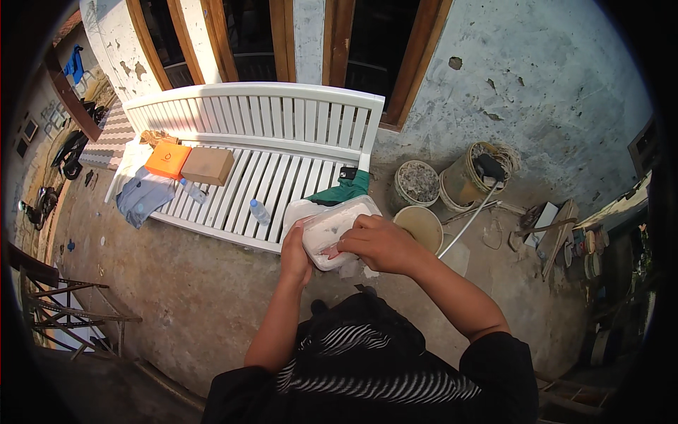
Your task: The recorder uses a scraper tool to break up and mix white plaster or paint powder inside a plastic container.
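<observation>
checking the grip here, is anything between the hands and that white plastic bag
Nothing visible. The left hand cups the white plastic bag from its left side, and the right hand grips its near right edge. Both touch it directly, held in the air in front of the white bench.

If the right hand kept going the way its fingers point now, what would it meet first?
The right hand points leftward, its fingers already on the white plastic tub. Going on, it would press into the tub, with the left hand just beyond, holding the far side. Depth is hard to judge here.
</observation>
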Available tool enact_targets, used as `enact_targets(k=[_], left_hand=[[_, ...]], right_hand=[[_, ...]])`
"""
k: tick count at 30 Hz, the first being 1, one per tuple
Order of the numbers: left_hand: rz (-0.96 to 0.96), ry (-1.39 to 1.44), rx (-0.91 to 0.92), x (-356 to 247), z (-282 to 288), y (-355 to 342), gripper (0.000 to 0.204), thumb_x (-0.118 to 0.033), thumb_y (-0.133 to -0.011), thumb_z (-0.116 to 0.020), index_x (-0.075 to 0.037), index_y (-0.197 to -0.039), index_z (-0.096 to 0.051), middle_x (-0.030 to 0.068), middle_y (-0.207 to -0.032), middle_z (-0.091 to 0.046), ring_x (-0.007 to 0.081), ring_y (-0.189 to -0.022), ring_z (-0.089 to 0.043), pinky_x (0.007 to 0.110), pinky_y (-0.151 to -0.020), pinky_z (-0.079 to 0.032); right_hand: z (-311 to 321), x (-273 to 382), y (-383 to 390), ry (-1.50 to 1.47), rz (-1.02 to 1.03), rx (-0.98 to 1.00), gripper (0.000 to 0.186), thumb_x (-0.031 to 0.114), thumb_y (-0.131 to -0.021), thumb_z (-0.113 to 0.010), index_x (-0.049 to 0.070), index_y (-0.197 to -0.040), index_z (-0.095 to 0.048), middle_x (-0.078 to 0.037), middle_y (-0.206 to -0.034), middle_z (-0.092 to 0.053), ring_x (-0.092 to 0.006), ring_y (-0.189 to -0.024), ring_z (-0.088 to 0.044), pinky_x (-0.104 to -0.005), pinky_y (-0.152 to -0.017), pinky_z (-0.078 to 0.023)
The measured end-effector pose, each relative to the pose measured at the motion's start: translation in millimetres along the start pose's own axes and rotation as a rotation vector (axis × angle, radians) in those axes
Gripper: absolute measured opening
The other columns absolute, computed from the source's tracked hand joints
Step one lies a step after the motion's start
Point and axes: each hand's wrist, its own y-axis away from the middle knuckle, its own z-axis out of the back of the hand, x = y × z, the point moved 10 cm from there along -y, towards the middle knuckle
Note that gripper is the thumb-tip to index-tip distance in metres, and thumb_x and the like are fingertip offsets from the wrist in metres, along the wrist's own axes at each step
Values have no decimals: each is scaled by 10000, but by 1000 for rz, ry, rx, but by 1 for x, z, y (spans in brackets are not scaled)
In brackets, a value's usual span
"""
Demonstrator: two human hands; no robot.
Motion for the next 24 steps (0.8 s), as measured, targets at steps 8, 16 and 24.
enact_targets(k=[8,16,24], left_hand=[[-17,-8,-5,0,1,-4,423,-266,-1088,-346,44,-1285,-555,182,-1231,-627,258,-1133,-622,385,-1006,-484],[-14,-21,25,2,-13,0,424,-273,-1085,-355,43,-1284,-556,176,-1218,-632,244,-1116,-623,375,-994,-487],[31,-14,0,10,-3,4,416,-278,-1084,-365,37,-1270,-564,167,-1197,-636,242,-1091,-632,368,-966,-500]], right_hand=[[32,-14,2,3,-84,-99,236,79,-774,-695,164,-994,-688,18,-879,-653,-222,-869,-596,-364,-748,-507],[19,-29,-8,137,-123,-187,219,83,-781,-685,166,-984,-694,12,-873,-658,-223,-860,-591,-368,-737,-501],[7,-15,-5,-13,-48,-46,268,43,-744,-724,124,-999,-701,-15,-907,-679,-240,-858,-613,-364,-755,-529]])
